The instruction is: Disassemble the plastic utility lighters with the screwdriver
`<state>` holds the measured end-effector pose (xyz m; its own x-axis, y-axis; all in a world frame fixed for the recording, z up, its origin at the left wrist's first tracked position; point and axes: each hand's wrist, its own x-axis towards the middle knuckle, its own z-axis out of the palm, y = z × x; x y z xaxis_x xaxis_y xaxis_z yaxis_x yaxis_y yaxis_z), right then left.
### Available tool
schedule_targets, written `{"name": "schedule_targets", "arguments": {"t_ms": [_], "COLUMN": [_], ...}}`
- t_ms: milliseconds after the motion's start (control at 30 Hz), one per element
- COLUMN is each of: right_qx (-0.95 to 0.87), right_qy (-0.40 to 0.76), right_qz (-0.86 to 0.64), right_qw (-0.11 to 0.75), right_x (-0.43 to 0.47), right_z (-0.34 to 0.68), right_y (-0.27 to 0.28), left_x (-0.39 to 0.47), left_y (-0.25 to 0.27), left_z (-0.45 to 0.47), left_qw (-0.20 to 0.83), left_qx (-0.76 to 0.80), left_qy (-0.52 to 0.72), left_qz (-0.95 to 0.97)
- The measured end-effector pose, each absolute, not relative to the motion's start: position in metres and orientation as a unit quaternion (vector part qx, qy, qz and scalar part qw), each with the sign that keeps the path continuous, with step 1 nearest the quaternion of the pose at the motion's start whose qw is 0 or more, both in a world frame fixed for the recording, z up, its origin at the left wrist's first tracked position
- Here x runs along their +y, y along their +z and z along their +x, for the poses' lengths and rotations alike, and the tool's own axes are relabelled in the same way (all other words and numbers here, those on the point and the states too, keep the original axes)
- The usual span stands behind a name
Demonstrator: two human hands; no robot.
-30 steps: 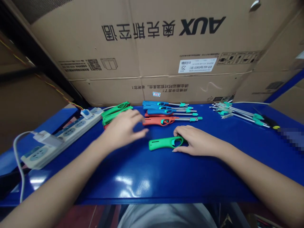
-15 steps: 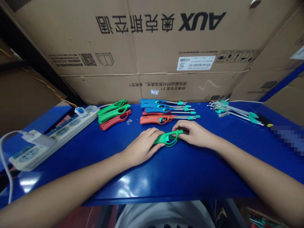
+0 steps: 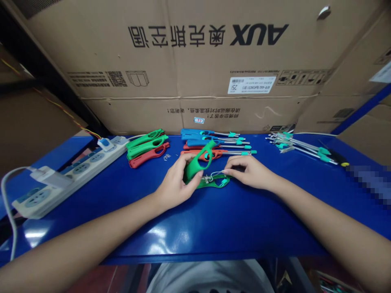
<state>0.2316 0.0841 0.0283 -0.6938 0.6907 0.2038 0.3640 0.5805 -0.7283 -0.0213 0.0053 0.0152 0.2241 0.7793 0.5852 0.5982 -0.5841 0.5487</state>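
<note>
My left hand [image 3: 174, 182] grips a green lighter casing half [image 3: 197, 162], which is tilted up off the table. Beneath it the other green half [image 3: 210, 186] lies on the blue tabletop, with a turquoise trigger [image 3: 225, 182] and small metal parts inside. A thin pale wire [image 3: 216, 173] loops out between the halves. The fingertips of my right hand [image 3: 251, 171] are pinched together at the wire's end, by the right end of the lower half. The left fingers partly hide the casing's left end.
Behind lie lighters with metal tubes [image 3: 238, 153] and several loose casings [image 3: 146, 155], beside tiny screws [image 3: 167, 157]. Metal tubes with turquoise ends [image 3: 305, 147] and a screwdriver [image 3: 337, 158] are at the right. A power strip [image 3: 76, 173] runs along the left; a cardboard sheet [image 3: 195, 53] stands behind.
The green casing, closed before, is now parted: my left hand has raised the upper half. The inner parts and wire show, and my right fingers have moved from the casing's tip to the wire.
</note>
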Motion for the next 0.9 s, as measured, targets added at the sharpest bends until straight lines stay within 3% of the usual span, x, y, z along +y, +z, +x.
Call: {"name": "schedule_targets", "arguments": {"t_ms": [400,600,767,900], "right_qx": [-0.869,-0.855,-0.810,-0.810], "right_qy": [0.277,0.256,0.271,0.319], "right_qz": [-0.243,-0.252,-0.318,-0.311], "right_qw": [0.330,0.374,0.412,0.381], "right_x": [0.078,0.094,0.103,0.093], "right_z": [0.231,0.247,0.259,0.249], "right_y": [0.039,0.042,0.051,0.043], "left_x": [0.015,0.022,0.035,0.029], "left_y": [0.019,0.041,0.055,0.053], "left_z": [-0.026,-0.047,-0.068,-0.055], "left_qw": [0.154,0.093,0.045,0.136], "left_qx": [0.408,0.434,0.502,0.512], "left_qy": [0.339,0.266,0.370,0.411], "left_qz": [0.833,0.856,0.781,0.742]}}
